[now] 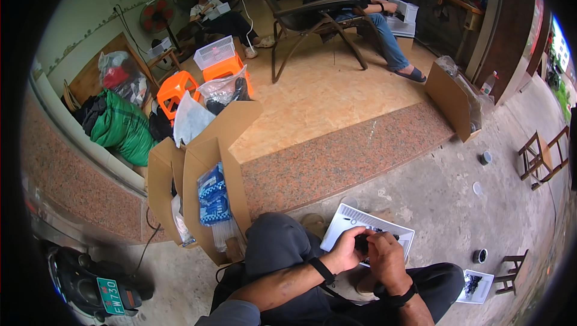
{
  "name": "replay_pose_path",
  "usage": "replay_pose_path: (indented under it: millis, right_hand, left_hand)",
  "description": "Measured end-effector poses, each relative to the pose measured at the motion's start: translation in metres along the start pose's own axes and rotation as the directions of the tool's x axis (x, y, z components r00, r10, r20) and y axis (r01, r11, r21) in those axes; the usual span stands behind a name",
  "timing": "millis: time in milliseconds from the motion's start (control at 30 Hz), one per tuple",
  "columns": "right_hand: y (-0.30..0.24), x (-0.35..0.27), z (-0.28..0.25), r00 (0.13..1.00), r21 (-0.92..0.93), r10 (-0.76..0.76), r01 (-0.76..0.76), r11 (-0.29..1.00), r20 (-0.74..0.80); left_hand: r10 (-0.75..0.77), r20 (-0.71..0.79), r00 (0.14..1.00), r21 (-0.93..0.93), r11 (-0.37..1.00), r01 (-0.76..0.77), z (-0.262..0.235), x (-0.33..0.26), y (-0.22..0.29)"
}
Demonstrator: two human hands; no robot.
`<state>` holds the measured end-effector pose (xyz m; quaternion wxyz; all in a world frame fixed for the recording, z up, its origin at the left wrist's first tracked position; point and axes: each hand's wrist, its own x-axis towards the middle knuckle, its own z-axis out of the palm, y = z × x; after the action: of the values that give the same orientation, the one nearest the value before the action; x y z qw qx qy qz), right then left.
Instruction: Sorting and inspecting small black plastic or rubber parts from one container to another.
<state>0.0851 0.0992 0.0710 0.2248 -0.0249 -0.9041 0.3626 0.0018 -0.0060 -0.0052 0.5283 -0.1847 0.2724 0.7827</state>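
Observation:
Over my lap, both hands meet above a white plastic basket (338, 224). Fingers of my left hand (344, 250) are closed round a small black piece (361, 242), whose exact kind I cannot make out. My right hand (387, 262) is bent over the same piece from the right, its fingertips pinched against it. Small black parts show inside the basket behind my hands; the rest of its contents is hidden by them. Each wrist wears a dark band.
Left of my knee stand open cardboard boxes (191, 176) with blue packets (213, 197). A white tray (482, 290) of black parts and a small round tub (480, 255) lie right. Orange stools (174, 93), a folding chair (324, 9), a scooter (90, 284) and seated people are around.

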Motion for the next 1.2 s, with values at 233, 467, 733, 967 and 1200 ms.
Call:
replay_pose_path:
  millis: [233, 467, 733, 967, 1200]
  right_hand:
    - [-0.005, 0.006, -0.015, 0.997, 0.104, 0.051, -0.044, 0.994, -0.066]
    - [0.012, 0.007, -0.025, 0.99, -0.01, 0.104, -0.106, 0.994, -0.099]
    - [0.013, 0.005, -0.021, 0.987, -0.083, 0.154, -0.158, 0.984, -0.05]
    - [-0.001, 0.002, -0.012, 0.979, -0.067, 0.111, -0.1, 0.993, 0.174]
    - [0.003, -0.005, 0.007, 0.981, -0.249, 0.008, 0.041, 0.968, 0.195]
  left_hand:
    - [0.015, 0.032, 0.999, -0.057, 0.998, -0.013, -0.004, 0.001, 0.001]
    - [0.036, 0.015, 0.999, -0.123, 0.992, -0.034, 0.01, -0.007, 0.005]
    - [0.033, 0.005, 0.999, -0.127, 0.991, -0.032, 0.007, -0.004, 0.004]
    - [0.061, 0.048, 0.997, -0.049, 0.997, -0.059, -0.006, 0.005, -0.001]
    - [0.056, -0.043, 0.997, 0.018, 0.998, -0.056, -0.012, 0.007, -0.008]
